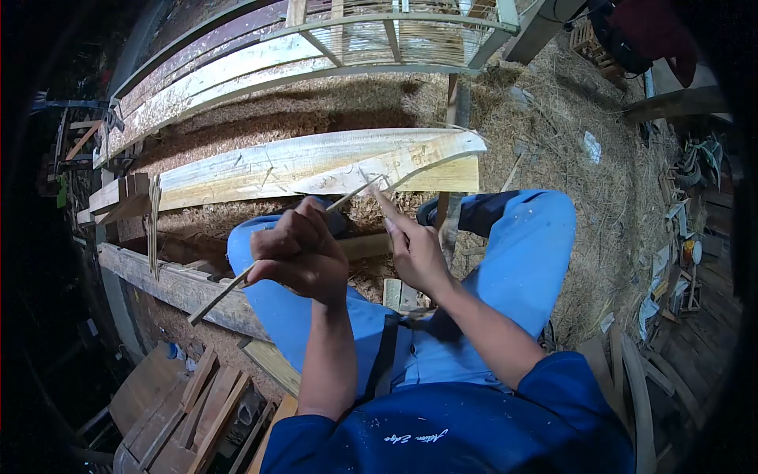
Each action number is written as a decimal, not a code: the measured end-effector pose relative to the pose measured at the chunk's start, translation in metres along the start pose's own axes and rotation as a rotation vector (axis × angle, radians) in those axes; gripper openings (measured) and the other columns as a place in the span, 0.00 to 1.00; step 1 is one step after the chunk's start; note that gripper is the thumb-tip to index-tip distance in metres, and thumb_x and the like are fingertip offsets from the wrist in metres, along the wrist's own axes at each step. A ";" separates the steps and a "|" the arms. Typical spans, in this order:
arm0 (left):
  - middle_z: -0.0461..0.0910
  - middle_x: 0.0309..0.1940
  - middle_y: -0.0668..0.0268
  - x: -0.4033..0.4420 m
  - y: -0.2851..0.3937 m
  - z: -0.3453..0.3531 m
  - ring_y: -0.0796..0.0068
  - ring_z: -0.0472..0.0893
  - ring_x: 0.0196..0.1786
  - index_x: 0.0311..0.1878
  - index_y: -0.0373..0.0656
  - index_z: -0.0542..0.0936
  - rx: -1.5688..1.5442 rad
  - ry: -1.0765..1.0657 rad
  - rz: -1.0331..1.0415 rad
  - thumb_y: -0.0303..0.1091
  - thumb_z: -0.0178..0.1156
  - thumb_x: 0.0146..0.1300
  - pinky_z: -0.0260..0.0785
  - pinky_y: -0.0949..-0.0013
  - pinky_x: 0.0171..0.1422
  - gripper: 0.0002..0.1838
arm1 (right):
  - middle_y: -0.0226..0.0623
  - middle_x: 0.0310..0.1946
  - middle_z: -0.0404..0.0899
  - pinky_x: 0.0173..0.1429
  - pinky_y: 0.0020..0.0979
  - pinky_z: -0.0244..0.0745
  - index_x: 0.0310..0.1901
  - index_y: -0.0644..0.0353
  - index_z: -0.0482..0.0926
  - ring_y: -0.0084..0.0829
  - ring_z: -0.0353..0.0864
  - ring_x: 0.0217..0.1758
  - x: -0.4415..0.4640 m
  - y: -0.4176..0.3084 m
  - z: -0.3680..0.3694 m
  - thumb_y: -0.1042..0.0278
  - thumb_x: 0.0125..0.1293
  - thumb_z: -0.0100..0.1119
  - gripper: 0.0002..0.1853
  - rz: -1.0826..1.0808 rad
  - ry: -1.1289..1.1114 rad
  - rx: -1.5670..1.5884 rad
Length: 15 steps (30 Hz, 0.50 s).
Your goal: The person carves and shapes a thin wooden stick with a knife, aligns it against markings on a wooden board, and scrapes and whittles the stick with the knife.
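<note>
My left hand (pixel 298 251) is closed in a fist around a thin wooden stick (pixel 215 303), which slants from lower left to upper right. The stick's upper end reaches past the fist toward my right hand. My right hand (pixel 420 254) has its index finger stretched toward that end, with the other fingers curled in. Whether anything lies inside the curled fingers is hidden. Beyond both hands a long, pale plank (pixel 260 167) with a curved right end lies across in front of my knees.
Several thin strips (pixel 154 229) lean on the plank's left end. A rough beam (pixel 181 288) runs left of my legs. A slatted wooden frame (pixel 395 39) stands at the back. Shavings (pixel 545 158) cover the ground. Scrap wood (pixel 209 403) lies at lower left.
</note>
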<state>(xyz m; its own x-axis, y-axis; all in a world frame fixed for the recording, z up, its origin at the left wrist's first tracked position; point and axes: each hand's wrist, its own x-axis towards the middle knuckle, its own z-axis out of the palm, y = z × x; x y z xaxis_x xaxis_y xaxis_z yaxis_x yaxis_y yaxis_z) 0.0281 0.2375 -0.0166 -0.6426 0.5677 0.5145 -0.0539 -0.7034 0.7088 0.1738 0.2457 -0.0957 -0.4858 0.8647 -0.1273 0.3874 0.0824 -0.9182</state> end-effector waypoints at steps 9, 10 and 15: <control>0.51 0.19 0.73 -0.009 0.001 0.010 0.80 0.47 0.22 0.35 0.49 0.63 0.006 0.076 0.019 0.66 0.37 0.75 0.44 0.70 0.28 0.28 | 0.57 0.38 0.83 0.36 0.42 0.78 0.75 0.40 0.65 0.51 0.84 0.27 0.004 0.000 -0.004 0.70 0.73 0.49 0.29 0.180 -0.021 -0.001; 0.51 0.19 0.73 -0.010 0.002 0.012 0.80 0.47 0.22 0.36 0.49 0.63 0.043 0.153 0.020 0.66 0.36 0.75 0.46 0.70 0.28 0.28 | 0.54 0.46 0.82 0.37 0.41 0.79 0.74 0.38 0.66 0.49 0.85 0.35 0.005 0.000 -0.005 0.71 0.74 0.48 0.28 0.253 -0.060 -0.014; 0.51 0.19 0.72 0.001 -0.002 0.015 0.79 0.49 0.22 0.38 0.51 0.63 0.208 0.121 0.097 0.65 0.34 0.77 0.49 0.70 0.29 0.26 | 0.51 0.56 0.79 0.43 0.41 0.80 0.73 0.39 0.68 0.51 0.84 0.49 0.004 -0.004 -0.002 0.70 0.75 0.47 0.26 0.016 -0.034 0.103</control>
<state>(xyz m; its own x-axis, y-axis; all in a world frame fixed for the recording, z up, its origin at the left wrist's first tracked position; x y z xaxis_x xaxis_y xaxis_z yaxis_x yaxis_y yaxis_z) 0.0390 0.2455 -0.0102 -0.7248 0.4375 0.5322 0.1626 -0.6419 0.7493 0.1720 0.2495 -0.0920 -0.5072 0.8480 -0.1536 0.3134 0.0154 -0.9495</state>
